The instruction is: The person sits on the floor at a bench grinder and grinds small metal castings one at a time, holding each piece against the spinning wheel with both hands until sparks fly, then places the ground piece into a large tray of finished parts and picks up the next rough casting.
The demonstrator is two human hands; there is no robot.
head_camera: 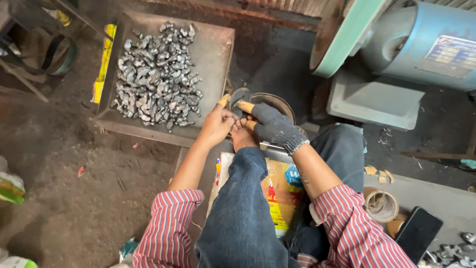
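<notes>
A dirt floor [89, 198] is seen, dark and dusty. A shallow metal tray [213, 54] heaped with small grey metal castings [156, 79] is set on it, and a printed yellow sack [282, 193] is spread nearby.

A shallow metal tray [213, 54] on the ground serves as the landmark. A heap of small metal pieces [156, 77] lies in the tray, toward its left side. Just right of the tray's near right corner, the person's left hand [216, 124] and gloved right hand [272, 126] meet over a bare foot [243, 136], with a round disc [270, 101] just behind them. Nearer than the tray, a printed sack [282, 191] lies under the person's leg [243, 208]. Well right of the tray stands a motor [426, 39] on its base [374, 101]. Far right and nearest, a tape roll [381, 205] lies beside a phone [418, 233].
</notes>
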